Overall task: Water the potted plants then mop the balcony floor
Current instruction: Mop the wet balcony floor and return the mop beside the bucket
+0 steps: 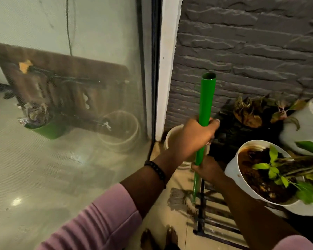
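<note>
Mop handle (205, 103), green tube, stands nearly upright w/ a slight lean, open top end toward the grey brick wall (251, 51). Both hands are on it. Left hand (192, 138) grips the upper part, fingers curled round the tube, thumb hidden behind it; a dark bead bracelet (156, 170) sits on that wrist. Right hand (208, 168) holds just below the left, fingers wrapped round the shaft, tips not visible.

Mop head (182, 200), grey string bundle, lies on the tan floor tiles (170, 222) at the handle's foot, touching the edge of a black metal rack (211, 221).

Handling, my read: tube looks stiff and light, prob. hollow since the top end is open; glossy finish could slip in a wet palm. Strings are soft, floppy, heavier if soaked. Two-hand hold w/ hands apart along the shaft gives best leverage; gripping too near the top would make the head hard to steer by the rack legs.

Outward from the handle: behind it, by the white door frame (167, 69), a pale bucket (172, 139), partly hidden by the left hand. Right of it, a white pot (233, 170) w/ dark wet-looking soil and a small green plant (273, 168); further right another white pot (300, 123) w/ reddish leaves. Left of it, a sliding mesh screen door (70, 123).

Watering looks done; mopping step in hand.
</note>
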Demonstrator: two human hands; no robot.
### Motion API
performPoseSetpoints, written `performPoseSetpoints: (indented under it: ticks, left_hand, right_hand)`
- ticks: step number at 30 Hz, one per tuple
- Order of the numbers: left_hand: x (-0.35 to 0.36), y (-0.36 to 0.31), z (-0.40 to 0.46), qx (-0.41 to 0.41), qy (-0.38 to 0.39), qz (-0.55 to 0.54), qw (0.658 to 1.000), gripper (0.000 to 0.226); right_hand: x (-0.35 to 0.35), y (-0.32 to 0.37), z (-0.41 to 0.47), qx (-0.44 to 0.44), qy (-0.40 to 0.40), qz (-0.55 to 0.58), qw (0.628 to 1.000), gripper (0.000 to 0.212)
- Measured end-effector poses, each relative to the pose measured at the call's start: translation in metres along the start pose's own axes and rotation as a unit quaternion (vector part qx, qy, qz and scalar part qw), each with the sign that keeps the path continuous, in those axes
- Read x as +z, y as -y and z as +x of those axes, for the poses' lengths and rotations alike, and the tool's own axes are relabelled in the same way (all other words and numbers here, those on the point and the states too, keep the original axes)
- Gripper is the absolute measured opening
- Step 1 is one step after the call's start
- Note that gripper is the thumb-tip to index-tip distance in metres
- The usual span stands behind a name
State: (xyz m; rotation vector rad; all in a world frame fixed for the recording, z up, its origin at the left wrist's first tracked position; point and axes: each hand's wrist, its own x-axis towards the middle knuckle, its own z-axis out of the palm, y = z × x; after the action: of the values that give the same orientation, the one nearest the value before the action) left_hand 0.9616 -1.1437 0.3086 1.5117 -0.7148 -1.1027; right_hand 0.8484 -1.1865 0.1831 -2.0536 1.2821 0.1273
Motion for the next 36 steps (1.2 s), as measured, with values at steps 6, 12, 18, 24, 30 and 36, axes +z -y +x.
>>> performPoseSetpoints:
  ticks: [6, 12, 18, 24, 30, 36]
  left_hand:
    - [0.0, -0.017, -0.003, -0.019, -0.017, 0.072, 0.997, 0.022]
    - [-0.013, -0.043, -0.01, 0.026, 0.009, 0.168, 0.985, 0.018]
    - [-0.015, -0.037, -0.024, 0.036, 0.016, 0.189, 0.981, 0.029]
    - [-0.014, -0.039, -0.033, 0.074, 0.003, 0.058, 0.996, 0.037]
    - [0.005, -0.012, -0.045, 0.063, -0.002, -0.051, 0.997, 0.044]
    - [0.04, 0.011, -0.069, 0.032, -0.021, 0.035, 0.999, 0.033]
  right_hand:
    - [0.021, 0.015, -0.004, 0.037, -0.062, 0.118, 0.99, 0.02]
    - [0.053, 0.059, -0.002, 0.043, -0.041, 0.259, 0.964, 0.018]
    - [0.062, 0.06, -0.007, 0.004, 0.014, 0.259, 0.966, 0.015]
    - [0.019, 0.043, -0.017, -0.112, 0.073, 0.082, 0.988, 0.015]
    - [-0.002, -0.005, -0.038, -0.087, 0.029, -0.017, 0.996, 0.019]
    - [0.032, -0.03, -0.068, 0.009, -0.06, 0.062, 0.996, 0.022]
